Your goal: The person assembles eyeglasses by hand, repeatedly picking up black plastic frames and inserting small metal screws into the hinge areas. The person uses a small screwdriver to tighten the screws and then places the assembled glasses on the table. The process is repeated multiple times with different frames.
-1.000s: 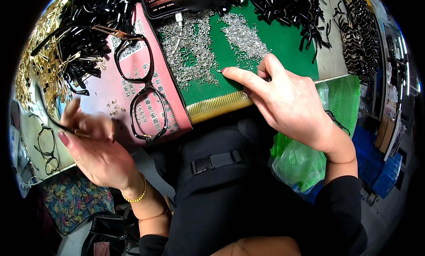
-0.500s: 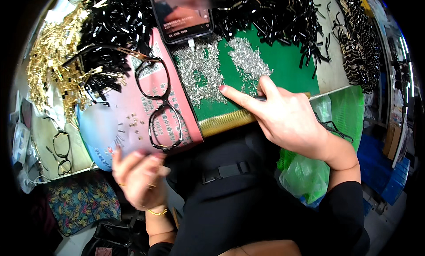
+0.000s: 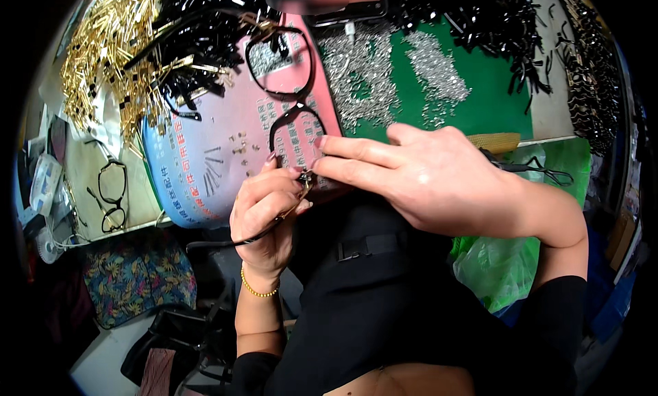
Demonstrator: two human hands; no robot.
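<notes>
My left hand [image 3: 264,207] is closed on a dark eyeglass frame [image 3: 300,94], near the hinge at its near end. One temple [image 3: 236,243] juts from under these fingers; the other stretches away at the far end. My right hand [image 3: 425,177] comes in from the right, index and middle fingertips pressed close to that hinge. Its thumb is hidden, and anything tiny in its pinch cannot be made out. Beyond the right hand, tiny silver screw-like pieces [image 3: 363,74] lie heaped on a green mat [image 3: 504,98], with a second heap [image 3: 439,77] beside them.
Gold temple pieces [image 3: 110,53] and black ones [image 3: 212,26] pile up at the far left; more black pieces [image 3: 493,19] lie far right. A phone [image 3: 346,5] stands at the back. Another pair of glasses [image 3: 113,190] lies left. A green plastic bag [image 3: 497,266] hangs right.
My right hand has moved from the silver pieces leftward to the eyeglass hinge. The left hand has risen and closed on the frame near it. The whole view has shifted.
</notes>
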